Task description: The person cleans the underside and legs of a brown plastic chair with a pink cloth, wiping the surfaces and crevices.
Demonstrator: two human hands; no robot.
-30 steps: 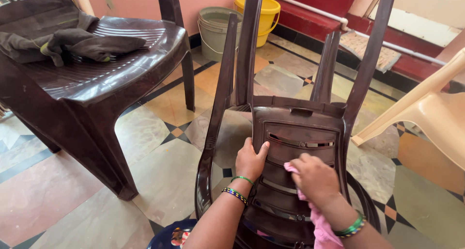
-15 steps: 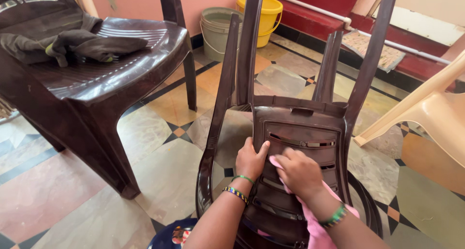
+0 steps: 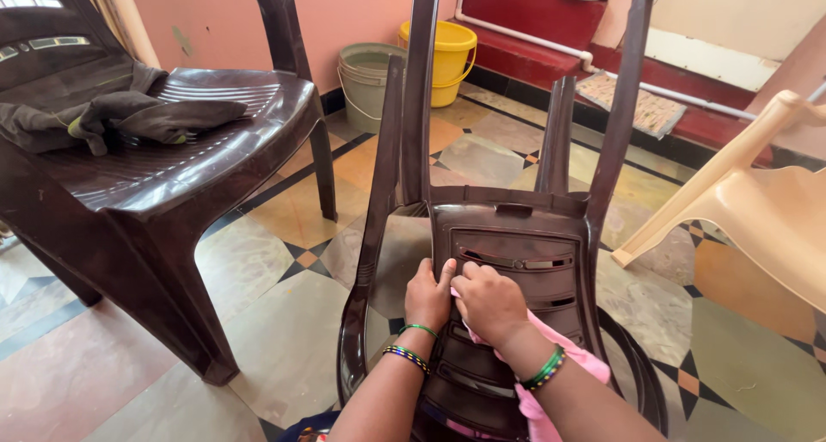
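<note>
A dark brown plastic chair [image 3: 508, 236] is tipped over in front of me, its legs pointing up and its slatted back facing me. My left hand [image 3: 428, 296] rests flat on the chair back, bangles on the wrist. Beside it, touching it, my right hand [image 3: 489, 304] presses a pink cloth [image 3: 572, 365] against the slats. Most of the cloth is hidden under my hand and forearm.
An upright brown chair [image 3: 172, 167] stands at the left with a dark cloth [image 3: 112, 115] on its seat. A beige chair [image 3: 757, 210] lies at the right. A grey bucket [image 3: 366, 76] and a yellow bucket [image 3: 447, 59] stand by the pink wall. The floor is patterned tile.
My right hand has slid left across the chair back with the pink cloth, until it touches my left hand. The left hand stays in place.
</note>
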